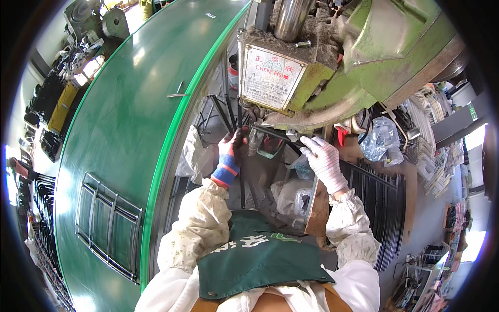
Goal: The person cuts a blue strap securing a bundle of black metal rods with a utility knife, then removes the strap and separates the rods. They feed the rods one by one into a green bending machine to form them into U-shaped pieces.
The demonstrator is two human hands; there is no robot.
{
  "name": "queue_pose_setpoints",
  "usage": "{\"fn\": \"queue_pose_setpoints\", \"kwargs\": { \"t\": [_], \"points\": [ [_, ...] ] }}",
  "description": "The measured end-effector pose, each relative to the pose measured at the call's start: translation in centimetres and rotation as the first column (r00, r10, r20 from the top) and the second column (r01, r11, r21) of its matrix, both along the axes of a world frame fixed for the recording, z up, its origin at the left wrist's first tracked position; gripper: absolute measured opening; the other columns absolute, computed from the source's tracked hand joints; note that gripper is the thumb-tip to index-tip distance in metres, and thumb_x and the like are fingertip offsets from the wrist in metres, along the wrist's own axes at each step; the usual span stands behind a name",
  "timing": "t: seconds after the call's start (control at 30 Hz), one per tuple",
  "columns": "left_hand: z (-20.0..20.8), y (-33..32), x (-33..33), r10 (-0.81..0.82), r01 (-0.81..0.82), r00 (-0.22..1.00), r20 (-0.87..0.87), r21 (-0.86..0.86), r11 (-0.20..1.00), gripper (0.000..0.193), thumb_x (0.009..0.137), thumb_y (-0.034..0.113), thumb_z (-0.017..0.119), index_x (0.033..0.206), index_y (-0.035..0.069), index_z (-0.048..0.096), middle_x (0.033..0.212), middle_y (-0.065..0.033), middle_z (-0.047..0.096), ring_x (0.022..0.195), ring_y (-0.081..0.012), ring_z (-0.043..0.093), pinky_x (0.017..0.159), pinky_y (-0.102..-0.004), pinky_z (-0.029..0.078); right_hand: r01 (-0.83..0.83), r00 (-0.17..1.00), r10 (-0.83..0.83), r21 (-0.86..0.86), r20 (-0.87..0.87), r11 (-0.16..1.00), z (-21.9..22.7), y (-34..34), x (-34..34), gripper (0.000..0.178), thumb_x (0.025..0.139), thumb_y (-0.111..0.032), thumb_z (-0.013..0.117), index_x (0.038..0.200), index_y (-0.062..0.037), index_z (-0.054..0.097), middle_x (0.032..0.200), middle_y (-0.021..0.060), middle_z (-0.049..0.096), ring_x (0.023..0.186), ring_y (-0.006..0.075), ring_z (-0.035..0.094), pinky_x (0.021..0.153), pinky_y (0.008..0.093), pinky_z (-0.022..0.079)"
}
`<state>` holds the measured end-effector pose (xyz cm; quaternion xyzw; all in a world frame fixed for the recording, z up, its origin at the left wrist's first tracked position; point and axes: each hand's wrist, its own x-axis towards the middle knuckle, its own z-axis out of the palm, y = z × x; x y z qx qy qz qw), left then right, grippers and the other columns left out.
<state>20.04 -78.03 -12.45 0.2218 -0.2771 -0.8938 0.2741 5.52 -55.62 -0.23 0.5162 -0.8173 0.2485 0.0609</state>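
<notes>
My left hand [230, 151], in a red and black glove with a blue striped cuff, grips the left end of a thin black metal rod [270, 133]. My right hand [323, 158], in a white glove, holds the rod's right end. The rod lies across the working area under the head of a green press machine [364, 57]. Both forearms wear pale patterned sleeve covers, and a green apron [254, 257] covers my front.
A big green curved guard panel [119, 156] fills the left side. A stack of black metal frames [379, 192] lies to the right of my right arm. Clear plastic bags [382, 138] and wire parts sit at the far right. More black parts hang at the far left.
</notes>
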Motion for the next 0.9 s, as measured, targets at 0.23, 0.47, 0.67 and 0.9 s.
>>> {"fn": "queue_pose_setpoints", "kwargs": {
  "t": [0.23,0.47,0.67,0.9],
  "points": [
    [2.4,0.6,-2.2,-0.026,0.031,0.998,0.063,-0.073,0.997,0.013,0.091,0.017,0.068,0.096,0.005,0.065,0.065,-0.0013,0.059,0.044,-0.0073,0.041,0.04,-0.0233,0.029,0.046,0.995,-0.049,0.046,0.081,0.998,0.1,0.3,0.1,0.031,0.078,-0.014,0.073,0.108,-0.0064,0.07,0.093,0.0138,0.068,0.08,0.0307,0.065,0.071,0.0356,0.052],
    [2.0,0.2,-3.3,0.055,-0.034,0.993,0.102,-0.197,0.98,0.016,0.089,0.016,0.07,0.079,0.006,0.064,0.062,-0.0013,0.06,0.044,-0.0073,0.045,0.041,-0.023,0.033,0.055,0.955,-0.051,-0.004,0.291,0.998,-0.8,-0.1,-1.1,0.031,0.078,-0.012,0.075,0.106,-0.0022,0.07,0.098,0.0163,0.07,0.087,0.0292,0.067,0.079,0.033,0.052],
    [1.3,0.1,-3.3,0.052,-0.032,0.997,0.059,-0.3,0.953,0.018,0.089,0.016,0.07,0.078,0.003,0.065,0.063,-0.0015,0.061,0.051,-0.0077,0.051,0.048,-0.0218,0.038,-0.017,0.932,0.033,-0.048,0.36,0.999,-1.0,0.2,-2.4,0.03,0.077,-0.007,0.074,0.105,0.0,0.07,0.098,0.0166,0.07,0.09,0.0274,0.068,0.081,0.0329,0.052],
    [1.6,-0.5,-3.2,0.053,-0.025,0.997,0.056,-0.417,0.909,0.015,0.089,0.013,0.07,0.08,0.001,0.067,0.063,-0.0025,0.062,0.052,-0.0079,0.052,0.049,-0.0228,0.039,-0.002,0.88,0.029,-0.057,0.474,0.998,-2.4,-0.1,-3.2,0.03,0.076,-0.004,0.075,0.105,-0.0001,0.071,0.098,0.014,0.071,0.091,0.0221,0.068,0.083,0.031,0.052]
  ]
}}
